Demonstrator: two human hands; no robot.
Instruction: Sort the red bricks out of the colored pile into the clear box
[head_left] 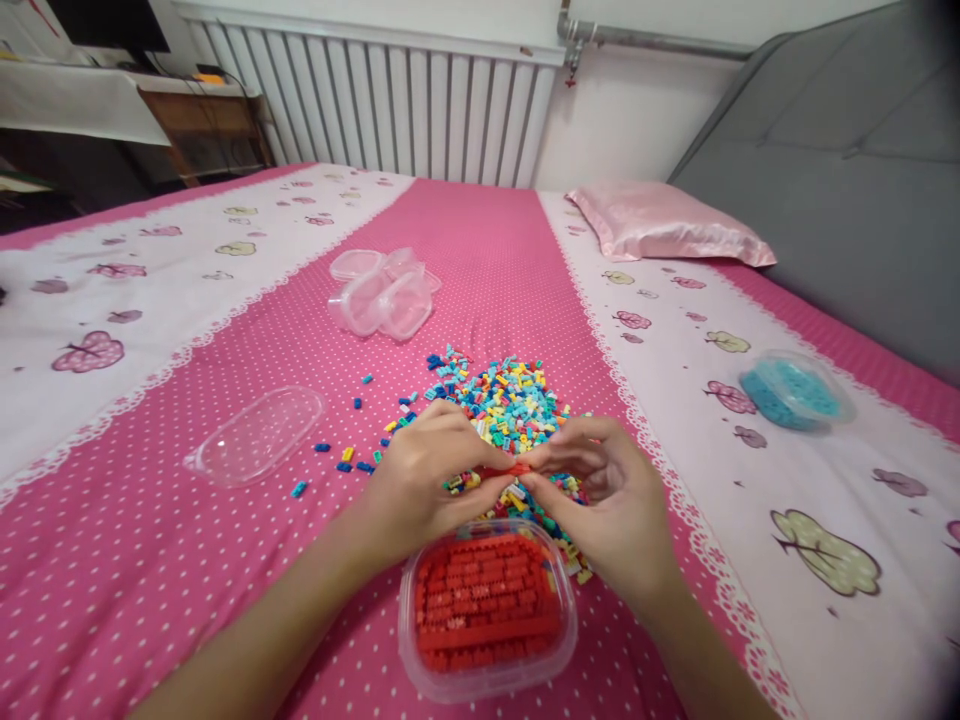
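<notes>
Between my two hands are small red building bricks (516, 468), pinched at the fingertips just above the near side of a mixed heap. My left hand (439, 468) grips them from the left with thumb and fingers. From the other side my right hand (604, 490) does the same; its fingers partly hide the bricks, so their number cannot be told. Below my hands stands a clear plastic box (409, 650) holding rows of red bricks (487, 600). Behind, the heap of small coloured bricks (506, 400) spreads over the pink bedspread (480, 240).
A clear lid (259, 437) lies at left, near several stray bricks (347, 454). Stacked empty clear boxes (386, 295) sit farther back. At right stands a lidded box of light blue bricks (795, 390). A pink pillow (667, 222) rests by the grey headboard (832, 150).
</notes>
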